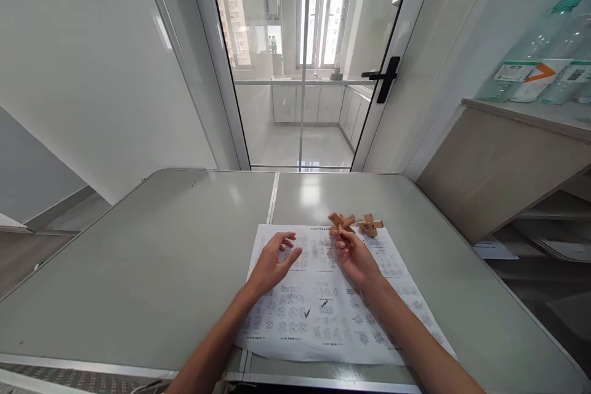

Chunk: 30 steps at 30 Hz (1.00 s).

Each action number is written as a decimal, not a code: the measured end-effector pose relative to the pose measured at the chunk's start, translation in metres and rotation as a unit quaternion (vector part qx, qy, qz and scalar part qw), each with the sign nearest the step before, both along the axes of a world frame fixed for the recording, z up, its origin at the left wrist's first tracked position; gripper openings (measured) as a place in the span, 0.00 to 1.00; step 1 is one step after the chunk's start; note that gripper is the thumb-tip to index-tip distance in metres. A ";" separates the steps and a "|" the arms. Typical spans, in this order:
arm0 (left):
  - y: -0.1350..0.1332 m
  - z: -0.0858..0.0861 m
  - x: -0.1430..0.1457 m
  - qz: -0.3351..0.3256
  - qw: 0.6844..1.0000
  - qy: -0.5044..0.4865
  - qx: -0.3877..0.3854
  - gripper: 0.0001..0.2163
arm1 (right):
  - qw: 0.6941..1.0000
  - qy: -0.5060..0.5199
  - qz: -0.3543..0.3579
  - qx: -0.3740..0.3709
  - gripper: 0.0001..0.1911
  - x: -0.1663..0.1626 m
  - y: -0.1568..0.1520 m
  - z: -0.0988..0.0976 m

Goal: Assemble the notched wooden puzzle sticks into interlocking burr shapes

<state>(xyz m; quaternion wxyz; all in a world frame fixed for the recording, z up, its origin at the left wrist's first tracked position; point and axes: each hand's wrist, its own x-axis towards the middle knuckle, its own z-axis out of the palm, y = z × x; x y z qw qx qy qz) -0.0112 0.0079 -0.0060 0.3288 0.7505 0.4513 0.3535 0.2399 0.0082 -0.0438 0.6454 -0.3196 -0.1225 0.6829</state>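
**Hands over a printed sheet, one at a wooden puzzle**

Fingertips of the right hand [354, 258] pinch the near edge of a wooden cross-shaped puzzle [340, 222] at the far end of a printed sheet [323, 314]. A second wooden puzzle [370, 225] lies just beside it to the right, apart from the hand. The left hand [273, 265] hovers over the sheet with fingers loosely spread and curled, holding nothing. The sheet lies flat on a grey folding table [161, 258]. Behind the table stands a glass door [305, 61].
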 end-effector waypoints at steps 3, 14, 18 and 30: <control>-0.002 0.003 0.000 -0.003 1.000 0.007 0.001 0.18 | 0.999 0.035 -0.004 0.008 0.12 0.000 0.000 0.002; -0.009 0.004 0.001 -0.049 0.991 0.117 0.051 0.12 | 0.998 -0.029 0.034 0.040 0.13 -0.003 -0.008 0.016; -0.011 -0.002 0.001 -0.081 0.976 0.189 0.075 0.12 | 0.988 -0.101 0.095 0.062 0.16 -0.011 -0.014 0.022; -0.011 -0.002 0.001 -0.085 0.968 0.214 0.098 0.11 | 0.976 -0.165 0.128 0.068 0.16 -0.016 -0.018 0.028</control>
